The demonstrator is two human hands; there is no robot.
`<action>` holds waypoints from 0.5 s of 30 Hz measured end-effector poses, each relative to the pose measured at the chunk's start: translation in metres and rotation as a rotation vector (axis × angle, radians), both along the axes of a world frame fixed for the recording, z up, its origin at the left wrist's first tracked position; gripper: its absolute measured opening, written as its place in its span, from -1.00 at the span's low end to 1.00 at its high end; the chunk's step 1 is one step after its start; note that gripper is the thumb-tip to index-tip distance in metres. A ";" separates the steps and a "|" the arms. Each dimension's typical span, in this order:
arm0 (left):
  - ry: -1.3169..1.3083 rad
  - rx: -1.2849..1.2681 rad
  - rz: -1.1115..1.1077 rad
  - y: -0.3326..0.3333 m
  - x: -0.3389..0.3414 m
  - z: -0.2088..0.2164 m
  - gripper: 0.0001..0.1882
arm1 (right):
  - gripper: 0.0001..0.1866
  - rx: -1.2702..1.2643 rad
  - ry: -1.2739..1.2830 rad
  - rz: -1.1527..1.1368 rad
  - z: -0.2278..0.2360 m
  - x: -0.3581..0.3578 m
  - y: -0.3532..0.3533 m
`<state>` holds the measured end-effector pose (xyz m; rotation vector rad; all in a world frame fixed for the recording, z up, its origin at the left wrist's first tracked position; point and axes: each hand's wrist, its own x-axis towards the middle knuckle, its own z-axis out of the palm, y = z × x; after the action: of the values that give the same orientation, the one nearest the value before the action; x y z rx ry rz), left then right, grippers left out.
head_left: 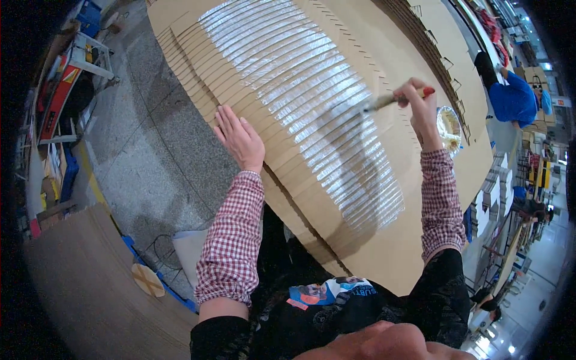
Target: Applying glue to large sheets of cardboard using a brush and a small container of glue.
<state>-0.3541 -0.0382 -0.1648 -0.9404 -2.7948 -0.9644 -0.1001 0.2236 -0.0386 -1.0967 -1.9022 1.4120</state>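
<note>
A row of overlapping cardboard sheets [240, 99] lies fanned out before me, with a wide band of shiny wet coating [324, 111] across their strips. My right hand [420, 108] grips the handle of a paintbrush [384, 102], whose bristles point left over the band's right side; whether they touch cannot be made out. Just right of that hand stands a round tub [448, 129] with pale stuff in it. My left hand [241, 139] rests flat on the left edge of the sheets, fingers stretched out and holding nothing.
More cardboard with slotted edges [441, 60] is stacked at the far right. A large cardboard stack [90, 288] fills the lower left. A red and white cart [63, 90] stands on the grey floor [138, 114]. Further right, a person in blue [513, 99] bends over.
</note>
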 end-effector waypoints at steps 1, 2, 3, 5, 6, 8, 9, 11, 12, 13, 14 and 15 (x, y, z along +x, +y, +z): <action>0.007 -0.002 -0.012 0.002 0.002 -0.001 -0.46 | -0.80 0.006 0.000 -0.007 0.009 -0.013 0.000; 0.008 0.003 -0.018 0.003 0.003 -0.002 -0.46 | -0.79 0.082 0.083 -0.015 0.014 -0.037 0.004; -0.003 0.004 -0.018 0.001 0.003 -0.004 -0.46 | -0.79 0.153 0.172 -0.016 0.012 -0.059 0.008; -0.014 0.022 -0.024 0.009 0.006 -0.002 -0.46 | -0.79 0.181 0.138 -0.021 0.003 -0.078 0.027; -0.011 0.020 -0.022 0.005 0.005 -0.001 -0.46 | -0.79 0.189 0.100 -0.021 -0.005 -0.085 0.029; -0.010 0.013 -0.020 0.001 0.004 -0.001 -0.46 | -0.78 0.130 0.029 -0.006 -0.010 -0.066 0.027; -0.013 -0.010 -0.018 0.000 0.004 0.003 -0.46 | -0.78 0.074 -0.044 0.010 -0.010 -0.051 0.027; -0.018 -0.024 -0.021 0.005 0.006 0.004 -0.45 | -0.77 0.053 -0.079 0.022 -0.003 -0.042 0.033; -0.034 -0.012 -0.020 0.006 0.006 0.003 -0.45 | -0.78 0.092 -0.027 0.020 0.007 -0.050 0.029; -0.050 -0.002 -0.019 0.005 0.007 0.001 -0.45 | -0.78 0.128 0.025 0.018 0.013 -0.059 0.024; -0.053 -0.008 -0.025 0.004 0.007 -0.001 -0.45 | -0.76 0.168 0.021 0.033 0.014 -0.073 0.026; -0.060 0.009 -0.031 0.007 0.008 -0.003 -0.45 | -0.76 0.173 0.013 0.025 0.011 -0.079 0.031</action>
<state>-0.3457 -0.0308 -0.1681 -0.9728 -2.8301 -1.0258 -0.1789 0.2547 -0.0281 -0.9822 -1.9936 1.2383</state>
